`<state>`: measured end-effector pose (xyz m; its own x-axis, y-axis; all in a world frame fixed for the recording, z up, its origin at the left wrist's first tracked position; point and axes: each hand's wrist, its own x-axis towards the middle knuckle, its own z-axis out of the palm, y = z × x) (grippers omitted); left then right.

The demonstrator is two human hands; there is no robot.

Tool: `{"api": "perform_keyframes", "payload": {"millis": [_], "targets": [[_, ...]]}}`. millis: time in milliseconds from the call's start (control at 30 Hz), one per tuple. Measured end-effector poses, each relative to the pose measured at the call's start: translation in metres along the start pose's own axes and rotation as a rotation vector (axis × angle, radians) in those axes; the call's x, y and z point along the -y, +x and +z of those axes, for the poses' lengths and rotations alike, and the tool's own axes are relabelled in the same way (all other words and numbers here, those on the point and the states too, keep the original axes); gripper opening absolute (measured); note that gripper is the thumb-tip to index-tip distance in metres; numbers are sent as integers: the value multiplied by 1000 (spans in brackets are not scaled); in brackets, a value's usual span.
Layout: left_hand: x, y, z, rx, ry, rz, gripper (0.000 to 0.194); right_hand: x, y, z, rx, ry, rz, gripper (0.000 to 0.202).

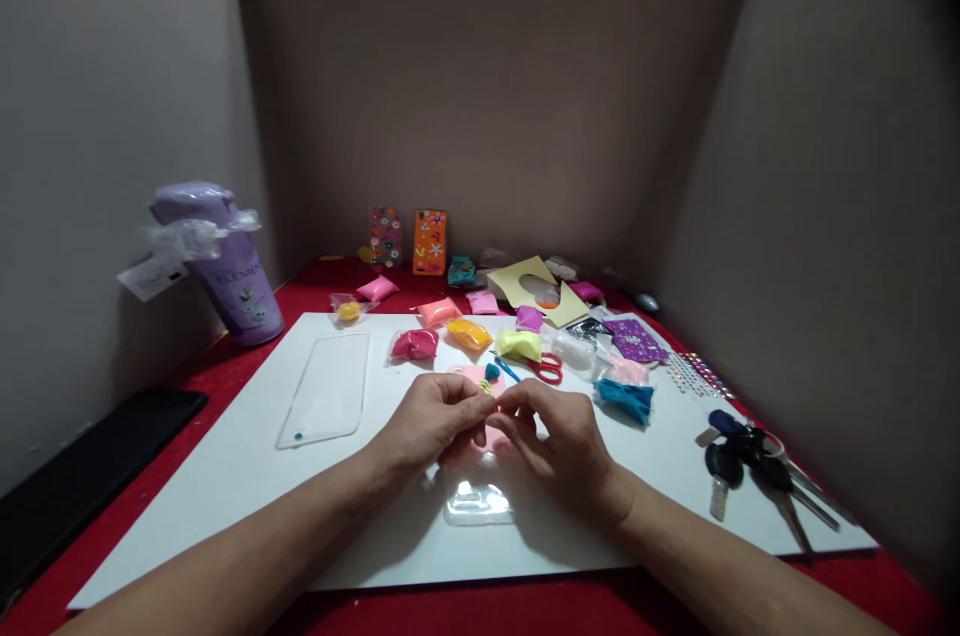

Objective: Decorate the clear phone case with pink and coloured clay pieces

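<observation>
A white board (240,476) was noted on a red tablecloth (315,281). A purple tumbler (229,271), an orange phone case (430,242) patterned with flowers, red-handled scissors (547,368) and clay packets in pink (414,345), yellow (469,333) and teal (627,399) were recorded.

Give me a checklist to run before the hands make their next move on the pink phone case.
1. Both hands on the pink case: ok; left hand and right hand meet over it.
2. Piece pinched between the fingertips: cannot tell, too small.
3. Scissors near the right hand: ok, on the white board.
4. Clay packs close by: ok, in a row behind the hands.
5. Clear case out of the way: ok, left of the hands.
6. Keys apart from the work: ok, at the board's right edge.
</observation>
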<state>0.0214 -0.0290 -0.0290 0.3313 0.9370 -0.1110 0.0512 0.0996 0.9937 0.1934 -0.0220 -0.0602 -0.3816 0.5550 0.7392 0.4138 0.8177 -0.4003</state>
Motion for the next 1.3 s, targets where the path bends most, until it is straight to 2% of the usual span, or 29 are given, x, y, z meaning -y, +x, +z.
{"api": "perform_keyframes", "payload": {"millis": [167, 633, 767, 1000, 1300], "targets": [[-1, 0, 0, -5, 19, -13, 39, 1, 0, 0, 30, 21, -2, 8], [1, 0, 0, -18, 9, -16, 37, -1, 0, 1, -9, -4, -1, 6], [-1, 0, 1, -29, 14, -9, 37, -1, 0, 1, 28, 8, 4, 8], [0, 0, 0, 1, 21, 5, 35, -1, -1, 0, 14, 8, 10, 6], [0, 0, 0, -21, 31, -13, 37, -1, 0, 1, 12, 14, 12, 4]]}}
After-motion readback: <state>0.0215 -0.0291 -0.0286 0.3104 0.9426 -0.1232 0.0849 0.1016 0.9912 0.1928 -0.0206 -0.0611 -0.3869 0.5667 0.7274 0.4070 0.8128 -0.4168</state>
